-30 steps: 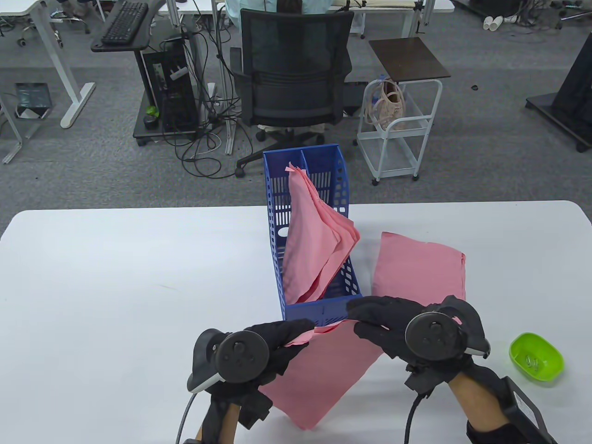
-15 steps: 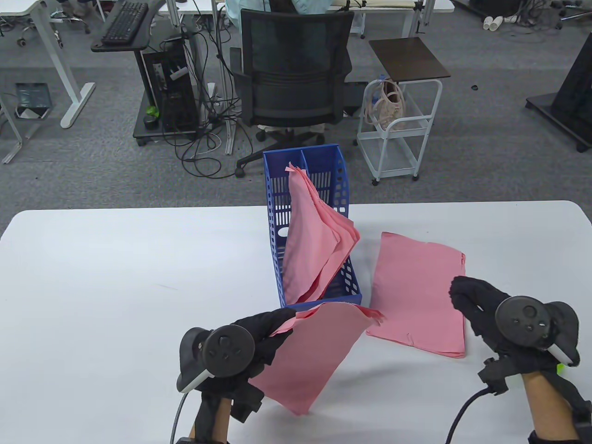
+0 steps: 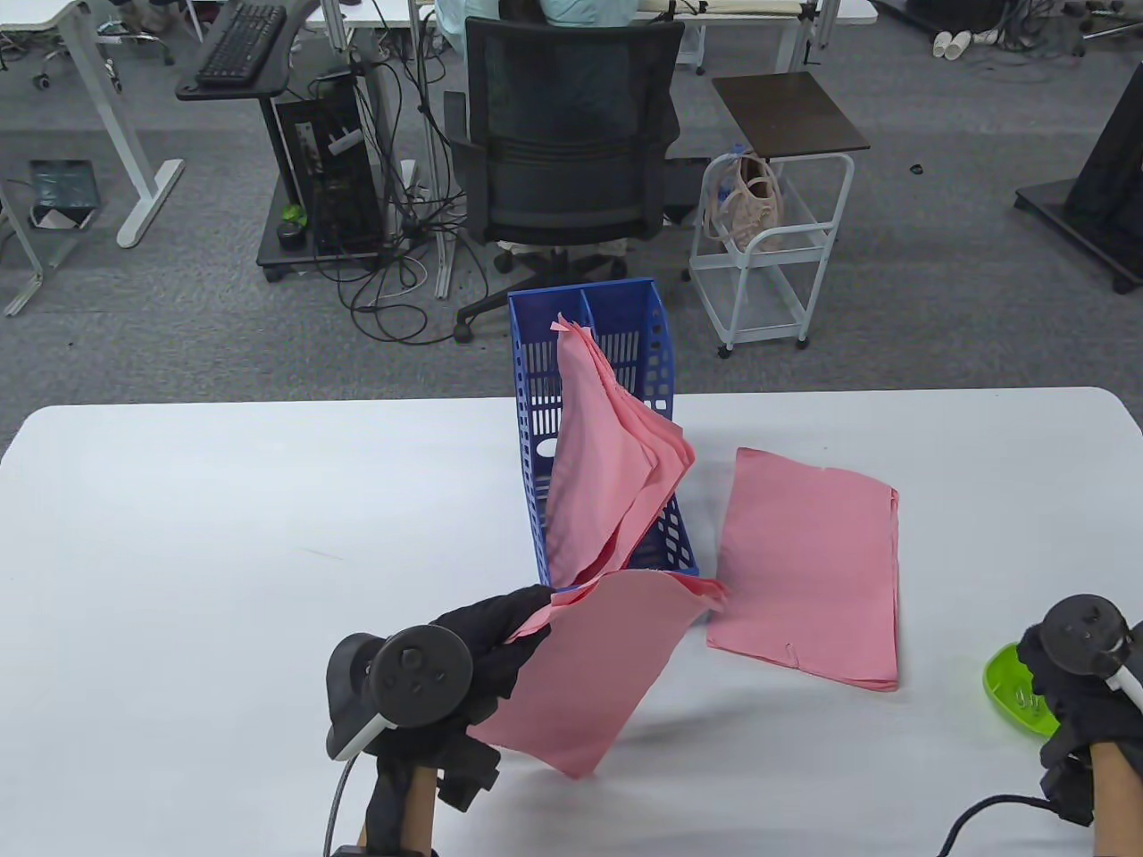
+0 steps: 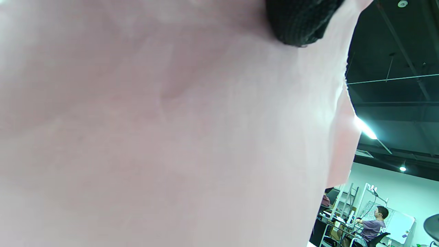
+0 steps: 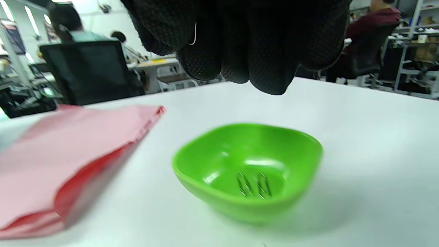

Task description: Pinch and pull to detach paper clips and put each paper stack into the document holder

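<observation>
On the smooth white tabletop, the left hand pinches a limp pink paper stack by its corner, lifted before the perforated blue document holder. The right hand nips a wire paper clip above the glossy green bowl; another stack lies flat between them.

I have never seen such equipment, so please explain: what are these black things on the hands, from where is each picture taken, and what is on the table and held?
They are two gloved human hands, each with a round tracker strapped on its back. One camera looks down at the white table; two more sit on the wrists. The left hand holds up a pink paper stack. The right hand hovers over a green bowl and pinches a paper clip; two clips already lie inside. Another pink stack lies flat beside the blue document holder, which already contains pink papers.
</observation>
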`<state>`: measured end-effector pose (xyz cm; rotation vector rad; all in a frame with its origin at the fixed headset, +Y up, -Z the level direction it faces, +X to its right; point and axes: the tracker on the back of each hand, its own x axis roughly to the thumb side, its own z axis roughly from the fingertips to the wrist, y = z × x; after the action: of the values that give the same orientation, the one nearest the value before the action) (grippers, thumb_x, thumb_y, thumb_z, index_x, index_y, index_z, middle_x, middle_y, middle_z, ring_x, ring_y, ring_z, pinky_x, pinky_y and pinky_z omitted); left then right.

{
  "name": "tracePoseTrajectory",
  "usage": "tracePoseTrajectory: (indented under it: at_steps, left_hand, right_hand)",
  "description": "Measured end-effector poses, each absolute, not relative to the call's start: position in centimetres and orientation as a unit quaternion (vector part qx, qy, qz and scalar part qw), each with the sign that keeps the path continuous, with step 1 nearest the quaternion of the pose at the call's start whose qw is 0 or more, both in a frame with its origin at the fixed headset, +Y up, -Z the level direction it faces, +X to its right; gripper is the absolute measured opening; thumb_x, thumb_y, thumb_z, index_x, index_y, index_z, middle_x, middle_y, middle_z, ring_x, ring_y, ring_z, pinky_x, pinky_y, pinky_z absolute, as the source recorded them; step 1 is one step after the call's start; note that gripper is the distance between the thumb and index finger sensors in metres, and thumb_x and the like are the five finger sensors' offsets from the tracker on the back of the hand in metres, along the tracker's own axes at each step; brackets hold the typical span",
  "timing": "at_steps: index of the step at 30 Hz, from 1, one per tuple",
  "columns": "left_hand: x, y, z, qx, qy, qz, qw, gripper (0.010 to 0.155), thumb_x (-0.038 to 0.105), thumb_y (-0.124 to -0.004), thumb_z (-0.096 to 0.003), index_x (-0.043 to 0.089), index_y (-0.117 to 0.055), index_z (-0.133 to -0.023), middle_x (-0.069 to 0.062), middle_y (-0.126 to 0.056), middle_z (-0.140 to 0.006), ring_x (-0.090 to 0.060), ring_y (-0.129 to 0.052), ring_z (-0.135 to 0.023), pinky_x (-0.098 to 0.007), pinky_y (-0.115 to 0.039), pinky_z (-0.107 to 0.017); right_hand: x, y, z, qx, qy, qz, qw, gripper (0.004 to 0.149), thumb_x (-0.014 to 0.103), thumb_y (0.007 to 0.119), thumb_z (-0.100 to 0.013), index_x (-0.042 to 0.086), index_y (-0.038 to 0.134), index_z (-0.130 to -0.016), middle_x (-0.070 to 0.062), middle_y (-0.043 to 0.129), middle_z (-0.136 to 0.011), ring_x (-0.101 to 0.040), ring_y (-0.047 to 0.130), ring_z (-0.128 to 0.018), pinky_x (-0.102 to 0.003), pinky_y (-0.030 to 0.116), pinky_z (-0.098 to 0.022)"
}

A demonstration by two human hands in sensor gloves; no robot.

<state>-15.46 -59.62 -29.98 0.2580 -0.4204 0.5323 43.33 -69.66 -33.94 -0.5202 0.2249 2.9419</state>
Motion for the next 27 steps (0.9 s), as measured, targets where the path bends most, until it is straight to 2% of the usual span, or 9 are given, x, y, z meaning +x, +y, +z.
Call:
tracePoseTrajectory:
  at_steps: [4,10,18,22,27]
  left_hand:
    - [-15.6,-59.5,-29.9,0.129,-0.205,0.264,0.934,0.042,0.04,-0.068,-0.0553,0.027,-0.082,-0.093,0.001,-0.1,-0.079,-0.018,-0.106,-0.064,-0.039,-0.087,-0.055]
    - [-15.7,-59.6,-30.0,0.128,-0.205,0.279,0.93,0.042,0.04,-0.068,-0.0556,0.027,-0.081,-0.094,0.001,-0.1,-0.08,-0.018,-0.106,-0.065,-0.039,-0.087,-0.056]
    - [-16.4,-60.0,-30.3,0.125,-0.222,0.37,0.893,0.042,0.04,-0.068,-0.056,0.028,-0.08,-0.095,0.001,-0.098,-0.083,-0.019,-0.104,-0.069,-0.041,-0.085,-0.059]
    - [-16.6,-60.1,-30.4,0.111,-0.243,0.415,0.87,0.042,0.04,-0.068,-0.0562,0.028,-0.08,-0.095,0.001,-0.097,-0.084,-0.02,-0.104,-0.07,-0.041,-0.084,-0.059]
    - [-16.7,-60.1,-30.4,0.099,-0.264,0.443,0.851,0.042,0.04,-0.067,-0.0561,0.029,-0.08,-0.095,0.001,-0.097,-0.085,-0.019,-0.104,-0.071,-0.041,-0.084,-0.06]
  right_hand:
    - [43.2,-69.6,-34.1,-0.181,0.088,0.978,0.06,0.047,0.035,0.063,-0.061,0.014,0.064,-0.103,-0.023,0.065,-0.112,-0.044,0.078,-0.093,-0.052,0.066,-0.07]
    - [40.0,-66.9,-34.4,-0.109,0.015,0.992,0.058,0.051,0.041,0.063,-0.059,0.015,0.064,-0.103,-0.021,0.067,-0.111,-0.041,0.081,-0.092,-0.05,0.069,-0.069]
    - [30.7,-62.8,-34.7,0.119,-0.043,0.974,0.186,0.063,0.052,0.064,-0.055,0.016,0.06,-0.107,-0.021,0.067,-0.112,-0.04,0.082,-0.092,-0.048,0.07,-0.069]
    - [25.8,-62.2,-34.9,0.228,-0.027,0.941,0.249,0.073,0.057,0.066,-0.052,0.015,0.054,-0.111,-0.022,0.063,-0.114,-0.041,0.081,-0.093,-0.049,0.07,-0.069]
    - [20.3,-62.4,-35.5,0.337,0.038,0.889,0.307,0.084,0.06,0.068,-0.049,0.012,0.046,-0.115,-0.025,0.058,-0.116,-0.041,0.082,-0.093,-0.048,0.071,-0.069]
